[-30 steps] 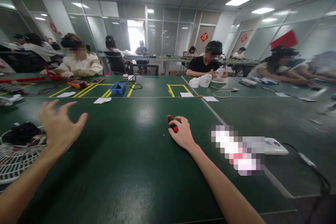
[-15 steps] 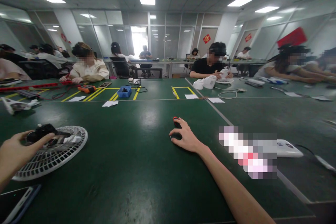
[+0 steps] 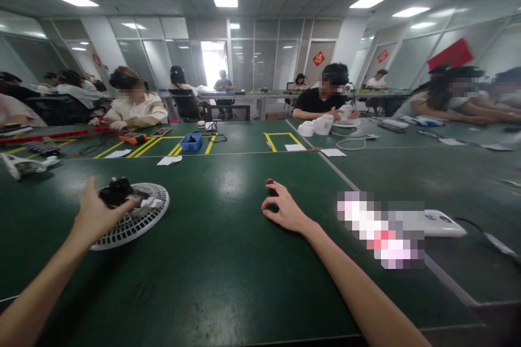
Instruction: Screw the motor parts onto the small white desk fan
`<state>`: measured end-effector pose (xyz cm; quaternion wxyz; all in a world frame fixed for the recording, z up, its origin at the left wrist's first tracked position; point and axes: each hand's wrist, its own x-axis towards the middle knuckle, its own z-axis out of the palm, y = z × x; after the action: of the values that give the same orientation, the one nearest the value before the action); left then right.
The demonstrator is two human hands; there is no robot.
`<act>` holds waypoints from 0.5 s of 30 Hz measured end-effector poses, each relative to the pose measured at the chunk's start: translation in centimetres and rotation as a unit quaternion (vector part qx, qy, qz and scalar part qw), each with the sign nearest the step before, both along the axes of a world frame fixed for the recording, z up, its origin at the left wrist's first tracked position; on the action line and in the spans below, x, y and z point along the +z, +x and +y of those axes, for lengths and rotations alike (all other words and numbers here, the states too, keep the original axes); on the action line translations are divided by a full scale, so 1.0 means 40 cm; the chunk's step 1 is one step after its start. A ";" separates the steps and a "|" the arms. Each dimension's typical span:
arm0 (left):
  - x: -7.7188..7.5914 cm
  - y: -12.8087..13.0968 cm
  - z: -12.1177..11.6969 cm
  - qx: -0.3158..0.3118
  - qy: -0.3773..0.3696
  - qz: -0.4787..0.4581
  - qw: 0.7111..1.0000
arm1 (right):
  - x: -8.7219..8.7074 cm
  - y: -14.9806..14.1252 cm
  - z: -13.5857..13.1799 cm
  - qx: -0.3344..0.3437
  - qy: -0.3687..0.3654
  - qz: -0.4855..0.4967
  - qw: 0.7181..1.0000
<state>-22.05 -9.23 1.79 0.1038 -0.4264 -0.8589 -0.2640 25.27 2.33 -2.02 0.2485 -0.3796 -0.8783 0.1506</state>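
A round white fan grille [image 3: 134,229] lies on the green table at the left, with a black motor [image 3: 118,191] and some white parts on top. My left hand [image 3: 95,211] is beside the motor, its fingers raised and spread apart. The thumb reaches across the near side of the motor; whether it touches cannot be made out. On the table's middle, my right hand [image 3: 287,211] has its fingers curled around a small red-and-black object [image 3: 270,184], mostly hidden by the fingers.
A blue bin [image 3: 191,142], papers [image 3: 169,160] and yellow tape lines are farther back. A white part [image 3: 28,165] lies far left. At the right is a white device [image 3: 443,223] with a cable. Across the table a co-worker [image 3: 325,97] handles white parts.
My left hand and the fan grille with its motor have moved right and away from me; the fingers have spread off the motor. The phone at lower left is out of sight. My right hand stays.
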 end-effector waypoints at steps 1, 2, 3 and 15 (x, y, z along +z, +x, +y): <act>0.006 0.034 0.011 -0.019 -0.003 -0.039 0.999 | -0.001 -0.002 -0.001 -0.002 0.001 0.000 1.000; 0.011 0.068 0.022 -0.026 -0.005 -0.064 0.998 | -0.001 -0.004 -0.002 -0.004 0.003 0.000 1.000; 0.016 0.100 0.033 -0.038 -0.003 -0.079 0.996 | -0.001 -0.005 -0.003 -0.005 0.005 0.000 1.000; -0.023 0.425 0.168 -0.242 0.055 -0.062 0.967 | 0.001 -0.002 0.001 -0.032 0.031 0.021 0.999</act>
<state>-5.06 -2.52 0.86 0.0063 -0.5978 -0.7193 -0.3539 25.18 2.37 -1.97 0.2835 -0.3962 -0.8645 0.1235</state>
